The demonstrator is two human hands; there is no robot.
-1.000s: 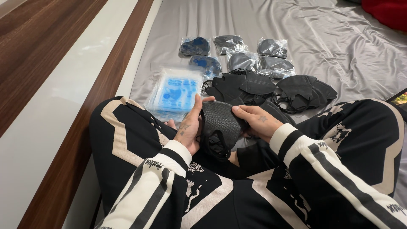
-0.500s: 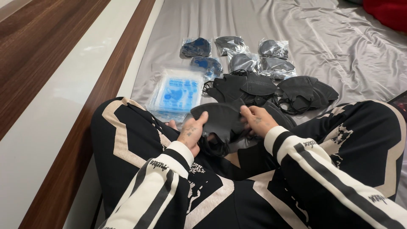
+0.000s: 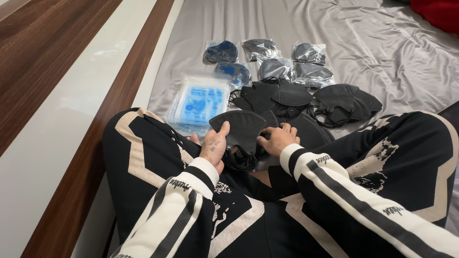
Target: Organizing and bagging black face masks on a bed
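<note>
Your black mask [image 3: 241,128]: matt fabric. Bagged masks [image 3: 308,52]: glossy clear plastic. Bedsheet [image 3: 382,48]: smooth satin sheen. Wooden panel [image 3: 43,43]: polished.

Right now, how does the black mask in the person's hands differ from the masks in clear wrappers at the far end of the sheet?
The black mask in the hands is bare, with no wrapper; the wrapped masks sit sealed in shiny clear bags. The black mask is held by the left hand and right hand over the lap; the wrapped masks lie untouched on the grey sheet. Some wrapped masks look blue, while the held one is black. All are folded flat.
</note>
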